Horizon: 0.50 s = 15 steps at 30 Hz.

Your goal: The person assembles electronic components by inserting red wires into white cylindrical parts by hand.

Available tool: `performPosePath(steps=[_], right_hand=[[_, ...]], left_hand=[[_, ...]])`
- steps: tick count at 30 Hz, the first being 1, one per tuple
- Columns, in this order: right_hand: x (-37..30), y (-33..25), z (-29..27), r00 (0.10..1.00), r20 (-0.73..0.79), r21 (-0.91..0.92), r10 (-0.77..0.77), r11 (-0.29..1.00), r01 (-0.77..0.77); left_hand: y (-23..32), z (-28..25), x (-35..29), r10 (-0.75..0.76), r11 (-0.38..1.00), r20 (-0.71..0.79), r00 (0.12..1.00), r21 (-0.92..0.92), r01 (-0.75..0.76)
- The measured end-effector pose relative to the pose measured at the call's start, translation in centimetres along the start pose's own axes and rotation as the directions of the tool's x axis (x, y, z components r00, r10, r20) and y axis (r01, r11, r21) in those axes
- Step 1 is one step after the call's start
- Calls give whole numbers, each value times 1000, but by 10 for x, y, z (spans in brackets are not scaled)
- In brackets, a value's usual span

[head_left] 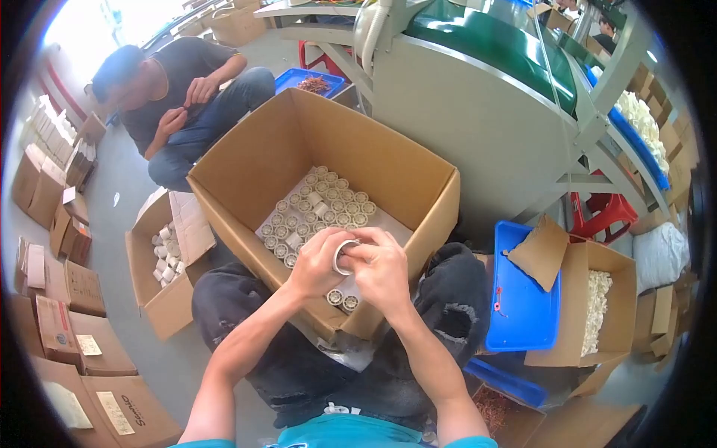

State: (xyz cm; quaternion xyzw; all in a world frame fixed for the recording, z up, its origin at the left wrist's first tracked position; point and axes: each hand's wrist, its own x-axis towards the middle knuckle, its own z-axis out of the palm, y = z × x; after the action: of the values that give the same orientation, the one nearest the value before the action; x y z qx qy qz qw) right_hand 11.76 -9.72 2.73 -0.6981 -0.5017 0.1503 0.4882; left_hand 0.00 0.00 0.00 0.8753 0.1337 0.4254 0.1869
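A white cylindrical part (340,257) with a round open end is held between my two hands. My left hand (315,267) wraps its fingers round the outside of it. The fingers of my right hand (382,270) press at the open end, and what they may pinch there is hidden. Both hands are above the near side of a large open cardboard box (366,142). On the box's bottom, many similar white cylindrical parts (321,203) stand close together, ends up, with a few lying on their sides. Two more stand near the box's near corner, below my hands.
Left of the box, a smaller carton (160,299) holds loose white cylinders. At right are a blue tray (524,299) with a cardboard flap and a carton (616,313) of pale pieces. A co-worker (175,97) sits at far left. A machine (463,97) with a green belt stands behind.
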Motion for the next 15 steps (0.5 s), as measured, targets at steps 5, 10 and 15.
performPosePath(steps=[5,10,15], right_hand=[[3,21,-3,998,37,337,50,940,-60],[4,19,7,999,-3,349,51,936,-47],[7,16,3,995,51,347,82,933,-95]], left_hand=[[5,9,5,-103,988,108,989,-103,114],[-2,11,3,-69,997,54,996,-31,71],[-3,7,7,-57,996,88,995,-59,62]])
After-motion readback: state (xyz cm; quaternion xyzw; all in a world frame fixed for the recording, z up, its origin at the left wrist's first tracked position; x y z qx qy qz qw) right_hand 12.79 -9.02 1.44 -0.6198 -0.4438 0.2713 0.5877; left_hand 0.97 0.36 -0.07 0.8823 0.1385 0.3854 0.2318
